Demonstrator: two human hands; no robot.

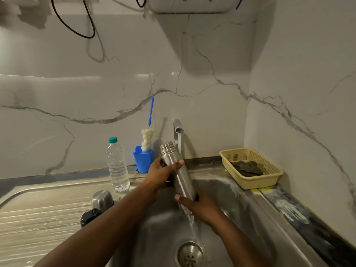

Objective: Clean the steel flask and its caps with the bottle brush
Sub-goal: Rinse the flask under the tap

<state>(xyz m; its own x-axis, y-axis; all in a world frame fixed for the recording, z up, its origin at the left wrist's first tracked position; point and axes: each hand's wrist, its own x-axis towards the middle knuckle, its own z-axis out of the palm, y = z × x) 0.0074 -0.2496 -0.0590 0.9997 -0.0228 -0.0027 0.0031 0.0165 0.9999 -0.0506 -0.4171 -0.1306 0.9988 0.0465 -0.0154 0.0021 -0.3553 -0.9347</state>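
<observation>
While the black cap and steel cap rest at the sink's left edge and the brush stands in the blue cup, your left hand and right hand both have a clamped grip on the flask, tilted over the sink.

Left arm: bare forearm comes in from the lower left and runs diagonally up and right.
Left hand: wraps the upper body of the steel flask, one fingertip showing on its right side.
Right arm: bare forearm rises from the bottom edge, angled up and left.
Right hand: grips the flask's lower end, thumb pointing left.
Spacing: the left hand sits higher, and the two hands do not touch.
</observation>
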